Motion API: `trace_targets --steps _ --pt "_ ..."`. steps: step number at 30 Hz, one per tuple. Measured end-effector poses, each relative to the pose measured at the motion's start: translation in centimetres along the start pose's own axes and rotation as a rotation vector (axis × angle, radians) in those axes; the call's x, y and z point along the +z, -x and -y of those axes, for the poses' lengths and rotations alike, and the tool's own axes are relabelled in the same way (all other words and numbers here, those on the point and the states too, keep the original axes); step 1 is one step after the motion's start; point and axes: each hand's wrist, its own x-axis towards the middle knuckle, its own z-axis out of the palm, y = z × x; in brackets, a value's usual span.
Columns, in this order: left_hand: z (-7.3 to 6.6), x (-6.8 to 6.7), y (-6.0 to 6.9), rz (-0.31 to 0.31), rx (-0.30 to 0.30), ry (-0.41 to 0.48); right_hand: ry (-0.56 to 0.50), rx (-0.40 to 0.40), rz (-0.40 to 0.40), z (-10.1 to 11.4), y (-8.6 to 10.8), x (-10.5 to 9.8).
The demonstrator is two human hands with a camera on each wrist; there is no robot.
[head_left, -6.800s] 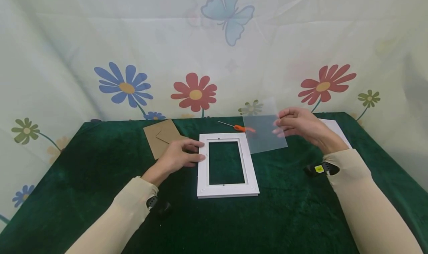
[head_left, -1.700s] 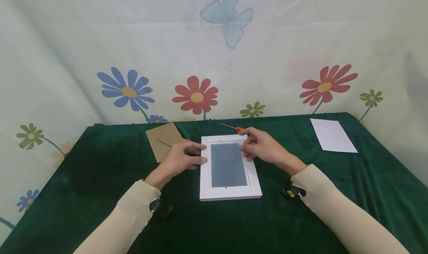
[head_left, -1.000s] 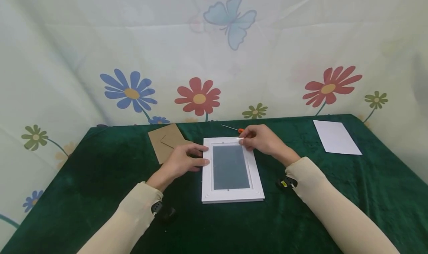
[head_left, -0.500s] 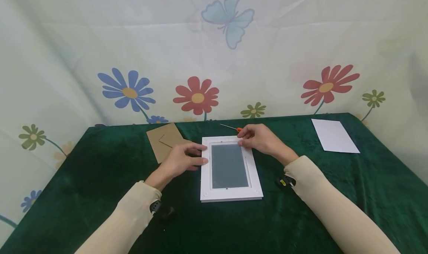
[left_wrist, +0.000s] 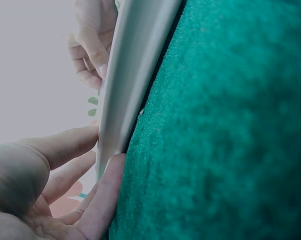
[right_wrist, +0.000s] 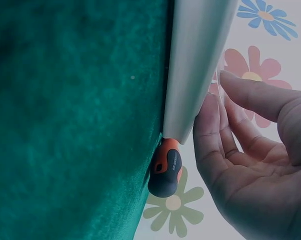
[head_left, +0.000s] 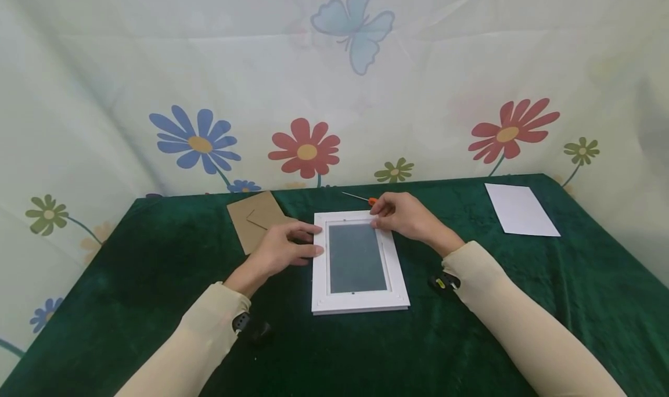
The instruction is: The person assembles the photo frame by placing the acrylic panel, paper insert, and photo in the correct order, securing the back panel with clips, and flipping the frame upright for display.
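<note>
A white picture frame (head_left: 360,302) lies flat on the green cloth, a clear sheet (head_left: 358,260) covering its opening. My left hand (head_left: 279,249) grips the frame's left edge; in the left wrist view the thumb and fingers of the left hand (left_wrist: 55,185) sit around the side moulding. At the frame's upper right corner, my right hand (head_left: 405,216) has bent fingers and thumb close together, pinching the sheet's edge at the inner corner. The right wrist view shows the right hand (right_wrist: 260,135) above the frame's side (right_wrist: 198,65); the contact itself is partly hidden.
An orange-handled screwdriver (head_left: 372,201) lies behind the frame, its black handle end (right_wrist: 164,175) visible in the right wrist view. A brown backing board (head_left: 251,214) lies partly behind the left hand. White paper (head_left: 522,210) rests at the right. A flowered curtain (head_left: 235,66) hangs behind.
Earlier the right hand held the clear sheet raised beside the frame; now the sheet lies in the opening. Lately that hand moved up slightly to the upper right corner. The left hand has stayed put.
</note>
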Motion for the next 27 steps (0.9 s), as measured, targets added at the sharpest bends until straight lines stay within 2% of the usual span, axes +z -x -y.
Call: trace_targets --steps 10,27 --pt "-0.09 -0.02 -0.15 0.003 -0.003 -0.004 0.013 -0.023 -0.007 0.04 0.07 0.07" --pt "0.15 0.04 -0.19 0.006 0.0 -0.009 0.028 0.012 0.008 -0.46 -0.23 0.41"
